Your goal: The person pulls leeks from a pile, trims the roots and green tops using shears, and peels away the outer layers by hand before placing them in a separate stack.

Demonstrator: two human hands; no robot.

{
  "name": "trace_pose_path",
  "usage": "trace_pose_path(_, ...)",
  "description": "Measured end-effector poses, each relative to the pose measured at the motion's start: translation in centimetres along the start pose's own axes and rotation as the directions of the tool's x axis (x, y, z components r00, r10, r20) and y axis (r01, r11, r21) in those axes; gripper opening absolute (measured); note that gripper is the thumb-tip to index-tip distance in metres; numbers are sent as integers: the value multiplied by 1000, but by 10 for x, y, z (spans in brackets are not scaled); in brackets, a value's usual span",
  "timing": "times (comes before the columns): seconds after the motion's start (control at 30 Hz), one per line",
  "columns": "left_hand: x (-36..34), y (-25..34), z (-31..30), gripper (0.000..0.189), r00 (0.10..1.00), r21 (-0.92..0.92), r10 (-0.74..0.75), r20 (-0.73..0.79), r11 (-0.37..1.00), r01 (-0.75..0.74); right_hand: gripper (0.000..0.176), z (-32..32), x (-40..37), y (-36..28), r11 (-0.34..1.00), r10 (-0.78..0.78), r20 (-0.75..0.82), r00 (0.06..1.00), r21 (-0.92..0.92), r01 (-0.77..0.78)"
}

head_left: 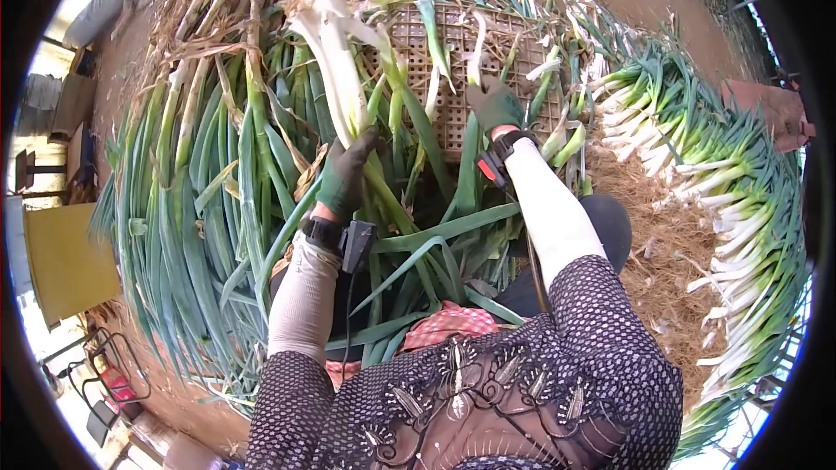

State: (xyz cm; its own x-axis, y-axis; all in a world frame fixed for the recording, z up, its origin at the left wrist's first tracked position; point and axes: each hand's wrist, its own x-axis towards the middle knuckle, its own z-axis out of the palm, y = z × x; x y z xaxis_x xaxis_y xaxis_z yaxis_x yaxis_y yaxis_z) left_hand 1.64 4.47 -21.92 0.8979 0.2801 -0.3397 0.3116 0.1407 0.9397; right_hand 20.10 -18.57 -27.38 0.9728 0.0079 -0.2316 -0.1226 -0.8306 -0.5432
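My left hand (pixel 348 170), in a dark green glove, is closed around several thick green onions (pixel 335 61). Their white stalks and pale, peeling root ends point away from me, and their green leaves trail down toward my lap. My right hand (pixel 496 106), gloved the same way, is closed on a thinner green onion (pixel 477 48). Its white end sticks up past the fingers, and a broad green leaf hangs below. Beneath both hands lies a perforated tan crate (pixel 418 35), partly covered by loose leaves.
A large heap of untrimmed green onions (pixel 196 183) lies to my left, brown roots at the far end. Cleaned green onions (pixel 723 235) form a curved row on the right. Dry root scraps (pixel 653 252) cover the ground between. A yellow panel (pixel 65 257) stands far left.
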Motion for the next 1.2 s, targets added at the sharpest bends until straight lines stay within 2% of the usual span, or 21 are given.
trace_pose_path(0.07,0,0,-1,36,999,32,43,-8,999,-42,60,28,14,-5,963,-268,-247,931,-33,268)
trace_pose_path(0.13,3,-2,-2,35,1000,-20,-5,-26,1000,5,75,53,25,-7,975,-220,-126,967,-58,214)
trace_pose_path(0.2,5,-9,-5,34,999,-41,-6,-54,999,3,84,67,5,-30,957,-103,100,990,280,72)
trace_pose_path(0.23,10,-17,-9,32,999,-37,-5,-41,999,3,89,72,-13,-50,904,-68,222,973,425,-34)
trace_pose_path(0.3,6,-7,-8,31,1000,-125,-19,-16,992,17,93,100,-41,-77,932,21,311,950,338,-131)
trace_pose_path(0.37,12,-19,-9,32,1000,-250,10,5,968,-8,90,134,-60,-98,989,122,190,974,-103,-103)
trace_pose_path(0.47,7,-14,-14,30,1000,-180,-25,-16,983,22,72,122,-48,-96,961,168,199,965,186,-206)
trace_pose_path(0.5,7,-16,-16,30,997,-122,2,-80,992,-12,51,115,-42,-82,899,30,273,961,414,-146)
trace_pose_path(0.53,6,-16,-18,30,996,-121,-5,-89,993,-6,42,124,-19,-59,967,-110,234,966,250,50)
trace_pose_path(0.57,3,-14,-21,30,995,-122,-15,-99,993,3,41,140,11,-32,970,-229,251,940,134,201)
trace_pose_path(0.63,0,-7,-26,30,993,-123,-15,-121,992,0,37,124,31,-30,956,-278,307,910,1,292)
trace_pose_path(0.67,-2,0,-26,30,991,-126,-10,-133,992,-7,31,95,36,-48,899,-337,388,858,-138,415)
trace_pose_path(0.73,-4,0,-27,31,991,-151,3,-135,988,-24,29,34,45,-86,669,-441,534,721,-341,661)
trace_pose_path(0.77,-3,-1,-29,31,992,-173,11,-128,984,-34,31,29,92,-75,423,-620,526,582,-401,813)
trace_pose_path(0.83,-2,-2,-33,35,993,-192,12,-116,981,-34,31,-30,107,-109,339,-561,565,606,-511,790)
trace_pose_path(0.9,-1,-3,-34,42,995,-189,-12,-103,982,-7,33,-78,116,-142,291,-560,540,629,-582,759)
trace_pose_path(0.97,-5,7,-23,35,996,-239,34,-88,969,-55,34,-115,116,-172,303,-602,501,622,-577,759)
trace_pose_path(1.0,-5,10,-19,31,995,-262,59,-80,962,-78,35,-129,114,-185,317,-626,483,612,-560,765)
trace_pose_path(1.03,-3,8,-22,31,997,-222,76,7,972,-73,37,-139,107,-198,331,-653,468,595,-530,781)
trace_pose_path(1.2,-3,9,-17,27,992,-261,100,79,962,-76,43,-155,79,-239,424,-771,405,492,-250,870)
